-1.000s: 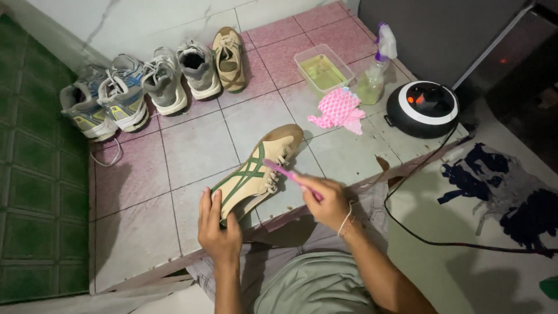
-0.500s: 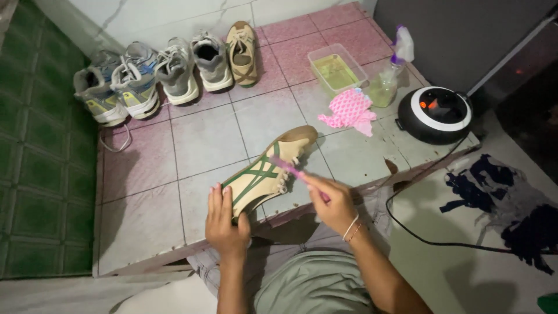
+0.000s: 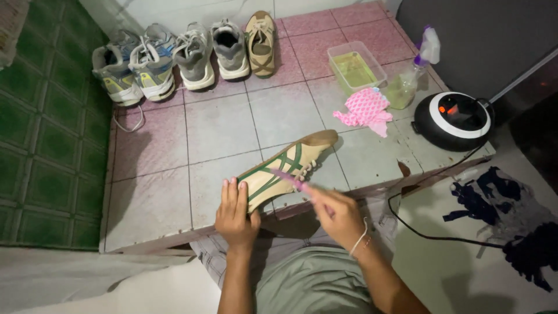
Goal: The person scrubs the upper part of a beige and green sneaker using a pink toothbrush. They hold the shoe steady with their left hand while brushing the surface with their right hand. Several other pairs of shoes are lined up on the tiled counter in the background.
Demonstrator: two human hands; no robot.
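A clear rectangular plastic tub [image 3: 356, 68] stands on the pink tiled platform [image 3: 157, 192] with a shallow layer of yellowish liquid in it, and just to its right a spray bottle [image 3: 410, 78] with a white and purple trigger head holds a pale green liquid. A pink patterned cloth [image 3: 366, 110] lies crumpled in front of the tub, touching the bottle's base or very near it. The left hand [image 3: 235, 218] is wrapped around the heel end of a beige sneaker with green stripes [image 3: 285, 168], holding it tilted with its toe pointing away over the platform. The right hand [image 3: 337, 214] is closed around a pink-handled toothbrush [image 3: 290, 177], whose head lies against the side of the shoe near the laces; the brush is blurred. Along the back wall five other shoes [image 3: 192, 52] stand in a row, well apart from the hands. A round black and white appliance [image 3: 454, 120] sits at the platform's right corner, its black cord [image 3: 430, 232] trailing down to the floor beside a heap of dark clothing [image 3: 505, 215]
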